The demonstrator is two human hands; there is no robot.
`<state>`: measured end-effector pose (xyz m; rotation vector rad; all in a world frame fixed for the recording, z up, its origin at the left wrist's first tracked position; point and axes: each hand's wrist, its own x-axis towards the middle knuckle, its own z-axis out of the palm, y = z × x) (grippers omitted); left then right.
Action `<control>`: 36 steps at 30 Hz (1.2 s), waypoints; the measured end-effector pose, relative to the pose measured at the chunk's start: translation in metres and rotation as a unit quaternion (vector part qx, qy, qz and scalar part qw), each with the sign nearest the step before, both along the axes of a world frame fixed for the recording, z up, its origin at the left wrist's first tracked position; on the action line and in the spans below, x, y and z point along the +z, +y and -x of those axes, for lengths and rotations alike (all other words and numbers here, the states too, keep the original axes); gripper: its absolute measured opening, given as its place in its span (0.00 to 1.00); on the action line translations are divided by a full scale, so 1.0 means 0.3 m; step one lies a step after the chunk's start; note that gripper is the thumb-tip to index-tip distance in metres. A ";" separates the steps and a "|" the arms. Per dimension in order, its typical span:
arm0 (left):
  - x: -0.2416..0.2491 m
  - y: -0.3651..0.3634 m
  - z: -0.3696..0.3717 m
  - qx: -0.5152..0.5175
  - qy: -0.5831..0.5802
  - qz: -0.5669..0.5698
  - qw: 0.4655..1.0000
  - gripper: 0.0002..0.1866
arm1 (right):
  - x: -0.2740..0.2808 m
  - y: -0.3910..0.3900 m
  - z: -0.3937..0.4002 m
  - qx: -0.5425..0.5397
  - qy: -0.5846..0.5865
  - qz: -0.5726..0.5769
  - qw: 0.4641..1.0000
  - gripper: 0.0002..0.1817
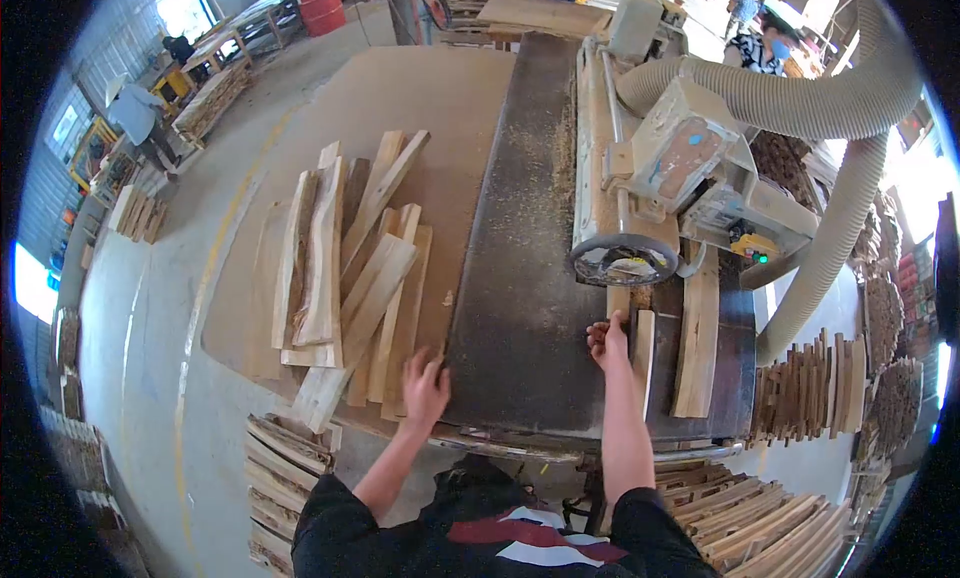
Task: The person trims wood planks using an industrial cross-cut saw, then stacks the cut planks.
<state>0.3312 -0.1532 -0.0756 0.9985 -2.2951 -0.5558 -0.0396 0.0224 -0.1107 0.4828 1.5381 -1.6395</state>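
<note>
Bright daylight, workshop evenly lit. Glare blows out the openings far left of the saw machine (pixel 660 168) and behind it at top right. Soft short shadows under the machine's guard. Strong fisheye: black vignette at corners, floor lines curve left of the machine. Centre sharp; edges smeared, slight colour fringing.

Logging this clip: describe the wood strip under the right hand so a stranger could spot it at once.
Find the saw machine with the grey hose on the dark table. Just below its round front, the right hand presses a narrow pale strip lying lengthwise. Unlike the wider plank to its right, it is thin and touched by the fingers.
</note>
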 end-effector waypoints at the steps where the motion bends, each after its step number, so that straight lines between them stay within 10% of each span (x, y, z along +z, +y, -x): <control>1: -0.028 -0.029 -0.087 0.003 0.004 0.007 1.000 0.15 | 0.000 -0.012 0.014 -0.008 -0.011 -0.008 1.000 0.36; 8: -0.069 -0.043 -0.174 -0.024 -0.135 0.053 0.989 0.26 | -0.002 0.080 -0.168 0.033 0.143 0.024 0.989 0.29; 16: -0.105 -0.036 -0.068 0.113 -0.044 -0.126 0.985 0.36 | -0.016 0.311 -0.522 -0.033 0.171 0.079 0.982 0.18; 18: -0.030 -0.029 -0.057 0.145 0.141 -0.223 0.954 0.33 | -0.017 0.363 -0.587 -0.024 0.145 0.072 0.986 0.18; 22: 0.064 -0.016 -0.130 -0.035 0.379 -0.759 0.528 0.30 | 0.040 0.470 -0.725 0.025 0.129 0.044 0.990 0.16; 27: 0.122 0.209 -0.133 -0.025 0.422 -0.739 0.525 0.30 | 0.031 0.610 -0.891 0.070 0.080 0.065 0.992 0.15; 33: 0.108 0.460 -0.159 -0.045 0.521 -0.799 0.296 0.27 | 0.161 0.707 -1.025 0.203 0.184 0.071 0.959 0.19; 34: 0.102 0.490 -0.161 -0.045 0.510 -0.807 0.295 0.27 | 0.164 0.714 -1.042 0.191 0.182 0.066 0.962 0.19; 36: 0.085 0.592 -0.147 -0.050 0.276 -0.832 0.479 0.26 | 0.171 0.771 -1.077 0.319 0.177 0.104 0.925 0.21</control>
